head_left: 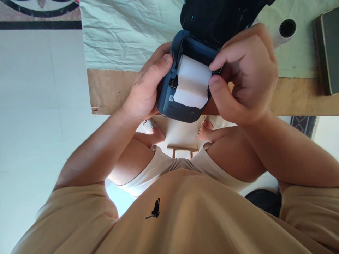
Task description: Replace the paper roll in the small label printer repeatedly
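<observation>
A small dark blue receipt printer is held up at the table's front edge, its black lid swung open. Inside lies a white paper roll, with its ragged loose end hanging over the printer's front. My left hand grips the printer's left side, thumb on the rim. The thumb and forefinger of my right hand close in at the paper's right edge, by the printer's right wall. The other fingers of that hand are curled and partly hidden.
Pale green cloth covers most of the wooden table. A white cylinder with a dark core stands at the right back, and a dark green box sits at the far right. My legs are under the table edge.
</observation>
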Motion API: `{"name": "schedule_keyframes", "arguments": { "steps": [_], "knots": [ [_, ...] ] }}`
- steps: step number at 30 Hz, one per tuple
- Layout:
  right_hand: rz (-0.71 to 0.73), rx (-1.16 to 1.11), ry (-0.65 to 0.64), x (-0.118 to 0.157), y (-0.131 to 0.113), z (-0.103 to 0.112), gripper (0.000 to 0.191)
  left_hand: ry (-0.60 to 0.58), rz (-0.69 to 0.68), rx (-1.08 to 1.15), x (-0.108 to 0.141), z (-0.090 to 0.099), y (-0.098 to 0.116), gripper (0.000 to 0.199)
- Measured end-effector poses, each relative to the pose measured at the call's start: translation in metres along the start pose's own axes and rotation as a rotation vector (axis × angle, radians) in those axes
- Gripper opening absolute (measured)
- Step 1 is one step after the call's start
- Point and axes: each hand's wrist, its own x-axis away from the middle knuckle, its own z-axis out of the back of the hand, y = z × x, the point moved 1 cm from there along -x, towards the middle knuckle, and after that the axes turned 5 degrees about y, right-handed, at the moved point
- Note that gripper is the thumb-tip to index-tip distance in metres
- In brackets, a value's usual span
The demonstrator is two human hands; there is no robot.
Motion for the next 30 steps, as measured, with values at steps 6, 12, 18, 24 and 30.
{"name": "schedule_keyframes", "arguments": {
  "steps": [6, 12, 18, 24, 30],
  "knots": [
    [-0.011, -0.039, 0.022, -0.001, 0.0, -0.003, 0.015, 0.017, 0.018, 0.042, 0.0, 0.001, 0.001, 0.032],
    [-0.055, -0.064, 0.037, 0.001, -0.004, -0.004, 0.032, 0.018, 0.022, 0.013, 0.002, 0.0, 0.003, 0.034],
    [-0.082, -0.158, 0.018, 0.002, -0.004, -0.006, 0.023, -0.021, 0.044, 0.019, -0.001, 0.004, -0.001, 0.036],
    [-0.087, -0.05, 0.015, 0.001, -0.004, -0.005, 0.017, 0.0, 0.189, -0.018, 0.01, -0.001, -0.001, 0.056],
    [-0.104, 0.133, -0.061, -0.008, -0.012, 0.001, 0.015, -0.009, -0.033, 0.018, 0.0, 0.005, -0.004, 0.031]
  ]
}}
